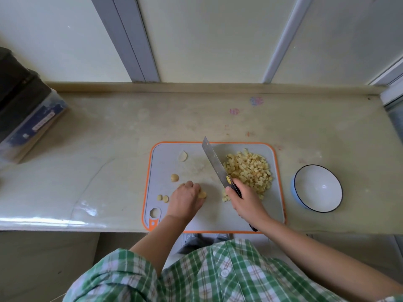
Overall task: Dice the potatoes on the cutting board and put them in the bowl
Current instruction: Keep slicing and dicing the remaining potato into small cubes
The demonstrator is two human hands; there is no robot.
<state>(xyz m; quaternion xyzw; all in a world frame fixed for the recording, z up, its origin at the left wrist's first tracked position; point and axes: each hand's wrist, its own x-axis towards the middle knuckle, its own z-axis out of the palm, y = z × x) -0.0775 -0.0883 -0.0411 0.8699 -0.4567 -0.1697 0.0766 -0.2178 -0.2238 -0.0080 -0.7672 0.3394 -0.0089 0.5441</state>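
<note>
Two hands: right hand [245, 200] grips knife [214, 164], left hand [185, 199] seemingly holds potato [202, 194].

One grey plastic cutting board with an orange rim [165, 162], one long steel knife with a black handle [214, 163], one round white bowl with a dark rim [318, 188], one heap of yellow potato dice [248, 168], four loose pale potato offcuts [174, 177], one potato chunk [201, 194], one left hand [185, 199], one right hand [244, 201]

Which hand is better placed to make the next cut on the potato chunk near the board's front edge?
Right. The right hand grips the knife, its blade lying just right of the potato chunk, while the left hand holds that chunk down on the cutting board.
</note>
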